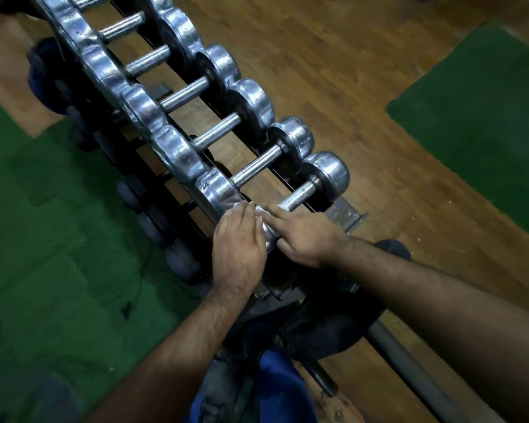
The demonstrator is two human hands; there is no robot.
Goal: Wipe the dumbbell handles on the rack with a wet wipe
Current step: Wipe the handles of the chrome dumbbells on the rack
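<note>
A row of chrome dumbbells (251, 138) lies across the black rack (347, 213), running from the upper left down to the centre. The nearest dumbbell (324, 178) has its handle (297, 198) partly exposed. A small white wet wipe (261, 212) shows between my two hands at the near end of that handle. My left hand (237, 244) rests over the dumbbell's near head with fingers curled at the wipe. My right hand (303, 236) presses down beside it, fingers touching the wipe and handle. Most of the wipe is hidden under the fingers.
Dark rubber dumbbells (153, 221) sit on a lower tier at the left. Green mats (43, 239) (483, 117) lie on the wooden floor (333, 71) on both sides. A grey bar (409, 370) lies on the floor at lower right. My blue trousers (272, 389) show at the bottom.
</note>
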